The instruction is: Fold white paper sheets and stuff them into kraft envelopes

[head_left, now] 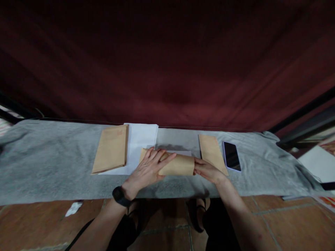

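A brown paper envelope [176, 165] lies crosswise near the front of the cloth-covered table, its upper side bowed. My left hand [149, 165] rests over its left part, fingers stretched across the paper and thumb pointing right. My right hand [205, 170] pinches the envelope's right end, with some fingertips hidden behind it. A strip of white paper [187, 153] shows just beyond the envelope's far edge; whether any of it is inside cannot be made out.
A stack of brown envelopes [111, 148] lies at left, partly over white sheets [142, 136]. To the right are another brown envelope [210, 148] and a phone [232, 157]. Grey cloth [62, 150] covers the narrow table. A dark red curtain [167, 80] hangs behind.
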`<state>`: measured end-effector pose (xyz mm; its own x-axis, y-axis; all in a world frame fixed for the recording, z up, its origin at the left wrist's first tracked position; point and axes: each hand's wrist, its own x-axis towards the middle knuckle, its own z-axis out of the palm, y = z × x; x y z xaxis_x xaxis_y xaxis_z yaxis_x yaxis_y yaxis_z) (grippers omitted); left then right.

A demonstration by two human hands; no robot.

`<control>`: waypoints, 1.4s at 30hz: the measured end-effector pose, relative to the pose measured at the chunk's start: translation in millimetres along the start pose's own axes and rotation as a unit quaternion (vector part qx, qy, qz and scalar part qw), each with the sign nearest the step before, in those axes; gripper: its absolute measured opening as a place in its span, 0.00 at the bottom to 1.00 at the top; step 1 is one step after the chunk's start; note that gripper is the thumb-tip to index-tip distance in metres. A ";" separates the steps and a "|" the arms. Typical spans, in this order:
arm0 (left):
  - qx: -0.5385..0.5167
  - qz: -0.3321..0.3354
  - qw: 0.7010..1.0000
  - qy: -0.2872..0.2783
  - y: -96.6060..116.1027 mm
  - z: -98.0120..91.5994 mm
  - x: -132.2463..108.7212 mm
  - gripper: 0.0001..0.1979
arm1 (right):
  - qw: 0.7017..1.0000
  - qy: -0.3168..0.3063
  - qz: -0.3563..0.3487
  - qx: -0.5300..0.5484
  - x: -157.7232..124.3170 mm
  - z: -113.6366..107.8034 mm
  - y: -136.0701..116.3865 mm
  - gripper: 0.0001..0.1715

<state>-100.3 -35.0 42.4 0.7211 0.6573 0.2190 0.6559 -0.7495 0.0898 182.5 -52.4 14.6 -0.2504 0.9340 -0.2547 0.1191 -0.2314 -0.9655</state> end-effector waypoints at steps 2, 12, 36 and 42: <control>0.001 -0.022 1.000 0.013 -10.9 -0.9 -3.4 0.46 | 0.999 0.019 0.004 0.043 7.9 -9.8 3.3 0.26; -0.014 -0.129 0.991 0.025 -50.5 16.7 -12.0 0.54 | 0.846 0.251 0.008 -0.470 20.7 21.5 32.0 0.28; -0.054 -0.145 0.988 -0.020 -61.7 25.8 -11.9 0.57 | 0.916 0.288 -0.027 -0.277 39.9 -3.4 32.2 0.10; -0.057 -0.152 0.986 -0.026 -65.3 30.9 -12.6 0.57 | 0.884 0.423 -0.154 -0.128 36.1 -35.3 20.4 0.19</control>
<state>-145.3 8.1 3.8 0.5075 0.8539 0.1152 0.8165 -0.5193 0.2525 209.8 -13.8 -12.4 0.4864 0.8361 0.2537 0.4106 0.0376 -0.9110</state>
